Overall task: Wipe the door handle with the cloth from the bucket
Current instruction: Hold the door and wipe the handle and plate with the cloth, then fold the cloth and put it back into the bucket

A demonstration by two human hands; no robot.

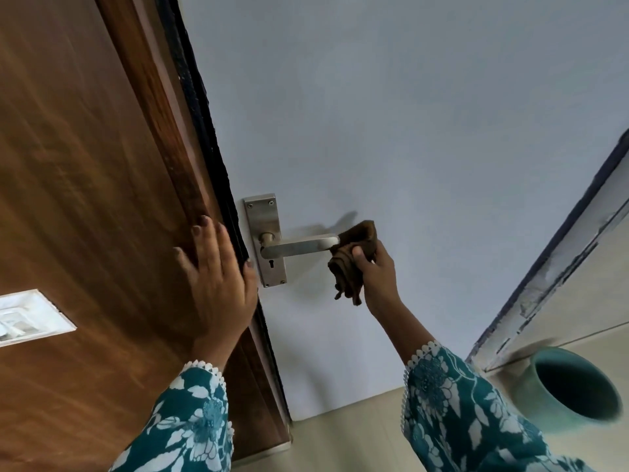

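Observation:
A silver lever door handle (296,247) on a steel backplate (266,219) sticks out from the pale blue-white door (408,131). My right hand (376,274) grips a crumpled brown cloth (354,257), which is wrapped over the free tip of the lever and hangs down below it. My left hand (218,277) lies flat with spread fingers on the brown wooden frame (102,165), just left of the backplate, holding nothing. A teal bucket (571,386) stands on the floor at lower right.
A white switch plate (27,318) is set in the wood panel at the left edge. A dark rubber seal runs along the door's edge. Beige floor tiles (357,437) lie below, and a worn painted frame (561,250) rises at right.

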